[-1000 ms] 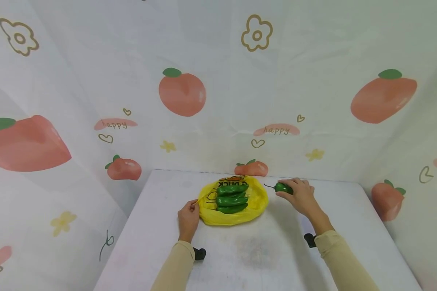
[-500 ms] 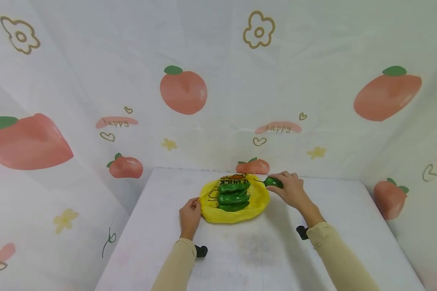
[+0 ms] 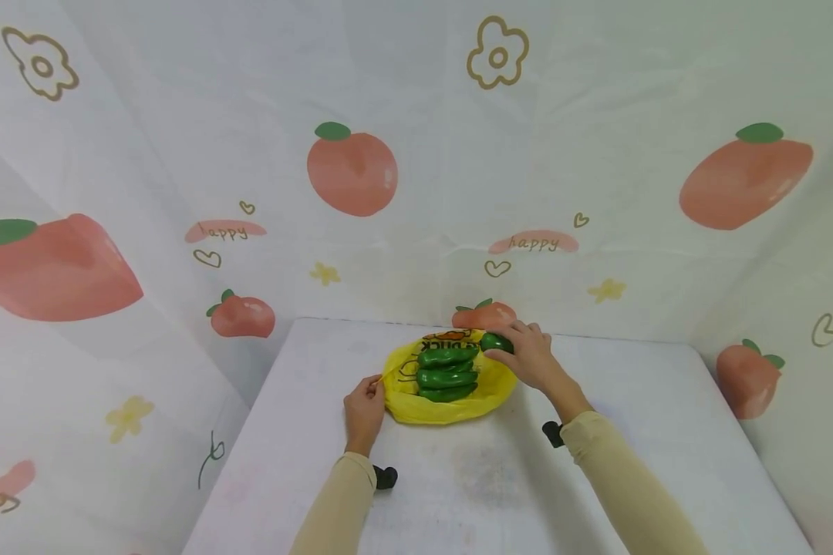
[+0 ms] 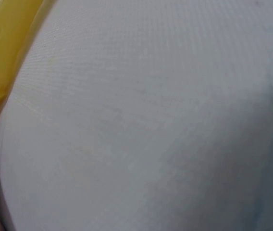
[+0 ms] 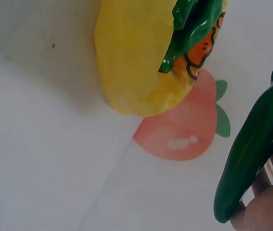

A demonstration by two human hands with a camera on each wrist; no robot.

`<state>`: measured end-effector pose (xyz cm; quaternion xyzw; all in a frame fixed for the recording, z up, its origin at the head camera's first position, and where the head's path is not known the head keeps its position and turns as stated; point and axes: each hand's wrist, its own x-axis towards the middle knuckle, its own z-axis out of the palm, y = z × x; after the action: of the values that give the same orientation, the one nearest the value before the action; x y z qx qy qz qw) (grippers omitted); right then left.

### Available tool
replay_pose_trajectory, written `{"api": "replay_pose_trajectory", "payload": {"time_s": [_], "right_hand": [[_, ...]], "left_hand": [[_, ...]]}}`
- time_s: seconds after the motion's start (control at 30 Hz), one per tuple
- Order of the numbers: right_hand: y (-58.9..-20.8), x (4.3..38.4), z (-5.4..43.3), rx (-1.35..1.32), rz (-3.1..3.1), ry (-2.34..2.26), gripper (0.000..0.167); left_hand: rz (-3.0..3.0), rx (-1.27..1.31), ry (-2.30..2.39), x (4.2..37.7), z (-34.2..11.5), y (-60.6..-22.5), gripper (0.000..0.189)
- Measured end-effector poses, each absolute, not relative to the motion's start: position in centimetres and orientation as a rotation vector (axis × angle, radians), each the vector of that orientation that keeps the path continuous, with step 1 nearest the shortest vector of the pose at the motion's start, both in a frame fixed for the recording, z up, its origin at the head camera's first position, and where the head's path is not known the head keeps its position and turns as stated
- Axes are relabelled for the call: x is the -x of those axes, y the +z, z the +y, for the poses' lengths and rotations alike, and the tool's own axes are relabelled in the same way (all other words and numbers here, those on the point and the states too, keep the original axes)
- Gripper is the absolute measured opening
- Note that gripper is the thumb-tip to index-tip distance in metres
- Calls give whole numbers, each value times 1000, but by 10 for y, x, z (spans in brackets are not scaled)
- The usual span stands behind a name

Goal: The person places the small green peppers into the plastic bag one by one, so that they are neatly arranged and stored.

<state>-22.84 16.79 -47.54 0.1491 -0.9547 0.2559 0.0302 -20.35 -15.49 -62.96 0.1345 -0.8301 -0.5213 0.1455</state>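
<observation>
A yellow plastic bag [image 3: 430, 413] with dark printing lies opened out at the back of the table, several green peppers [image 3: 447, 378] stacked inside it. The left hand [image 3: 364, 410] pinches the bag's left edge; the left wrist view catches only a strip of yellow bag [image 4: 6, 48] and a bit of finger. Over the bag's back right side, the right hand [image 3: 533, 359] grips one more green pepper [image 3: 497, 342] between thumb and fingers. From the right wrist, this long pepper [image 5: 251, 151] appears apart from the bag [image 5: 134, 57], with fingers behind it.
The white table [image 3: 458, 478] meets a white cloth backdrop [image 3: 416, 254] printed with peaches, hearts and flowers just behind the bag. Black devices are strapped at both wrists, the left one [image 3: 386, 477] and the right one [image 3: 552, 434].
The right hand has moved left with its pepper, from beside the bag to over its back right edge. The left hand keeps its pinch on the bag's left edge.
</observation>
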Motion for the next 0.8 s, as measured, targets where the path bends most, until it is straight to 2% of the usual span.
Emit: {"api": "replay_pose_trajectory", "payload": {"time_s": [0.67, 0.8], "right_hand": [[-487, 244, 121, -528, -2992, 896, 58], [-489, 244, 112, -511, -2978, 945, 53]], "left_hand": [[-2359, -345, -1505, 203, -155, -629, 20], [-2366, -338, -1490, 204, -156, -629, 20]]}}
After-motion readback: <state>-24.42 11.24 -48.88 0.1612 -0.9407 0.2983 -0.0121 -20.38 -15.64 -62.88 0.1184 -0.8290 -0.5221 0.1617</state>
